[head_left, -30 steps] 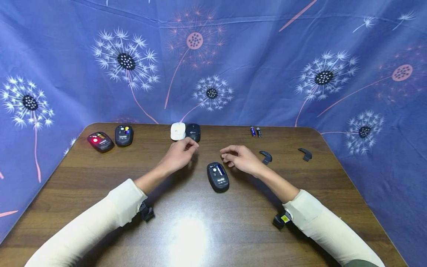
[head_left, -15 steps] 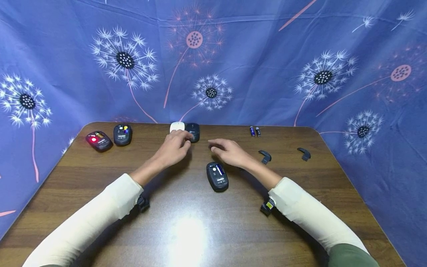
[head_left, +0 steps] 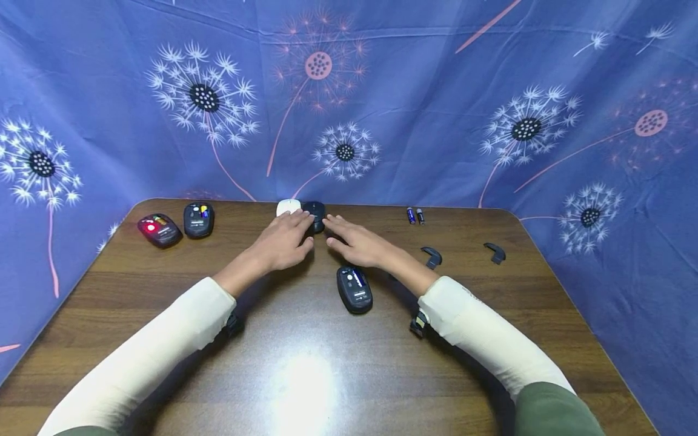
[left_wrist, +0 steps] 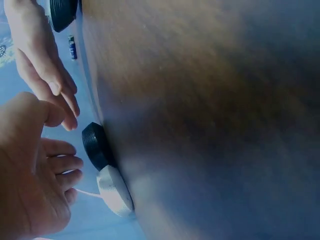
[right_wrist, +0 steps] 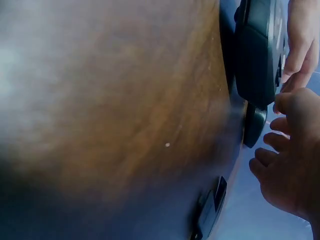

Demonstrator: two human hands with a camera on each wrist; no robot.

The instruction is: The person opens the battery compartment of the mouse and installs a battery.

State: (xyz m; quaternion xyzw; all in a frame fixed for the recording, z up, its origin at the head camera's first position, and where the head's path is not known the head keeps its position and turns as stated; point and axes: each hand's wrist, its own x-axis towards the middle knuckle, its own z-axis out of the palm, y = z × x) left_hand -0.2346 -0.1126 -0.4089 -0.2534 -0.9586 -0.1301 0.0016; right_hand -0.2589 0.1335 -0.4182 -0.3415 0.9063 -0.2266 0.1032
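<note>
My left hand (head_left: 279,243) hovers with fairly straight fingers just in front of the white mouse (head_left: 288,206) and the black mouse (head_left: 316,213). In the left wrist view its palm (left_wrist: 35,185) holds nothing, and both mice stand beyond the fingertips. To the right of it my right hand (head_left: 357,243) reaches inward, fingers extended, their tips close to the black mouse. Whether they touch it I cannot tell. Under the right hand's near side lies an upside-down black mouse (head_left: 355,292), its battery bay uncovered with a blue battery inside. The right wrist view shows this mouse (right_wrist: 255,55) beside the thumb.
Two more upturned black mice sit at the far left, one (head_left: 159,231) with a red light, the other (head_left: 199,220) with a bay showing blue and yellow. Two loose batteries (head_left: 415,216) lie at the back right. Nearer are two curved black covers (head_left: 432,257) (head_left: 495,253).
Both hands have straightened their fingers. The right hand has moved left towards the black mouse, and the left hand has shifted slightly left. The mice, batteries and covers stay where they were.
</note>
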